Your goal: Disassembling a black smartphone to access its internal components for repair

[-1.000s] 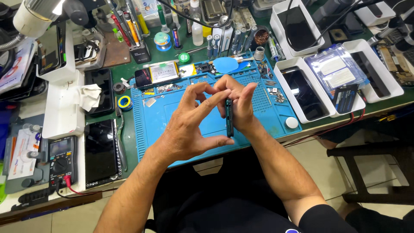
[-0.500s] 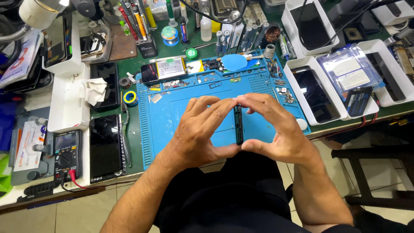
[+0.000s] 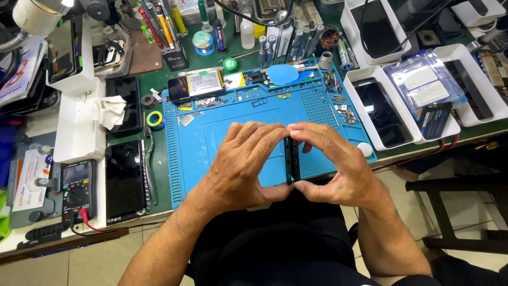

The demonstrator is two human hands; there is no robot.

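Two hands (image 3: 296, 167) around edge-on phone (image 3: 292, 160)

My left hand (image 3: 241, 167) is bare, no glove, no ring, no watch at the wrist. My right hand (image 3: 338, 169) is the same, short trimmed nails catching the light. Both forearms are uncovered, with no sleeve reaching them. Below them, I'm in dark, black clothing across my lap.

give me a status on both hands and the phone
Left hand and right hand both pinching black phone edge-on, above blue mat. Nothing in the way.
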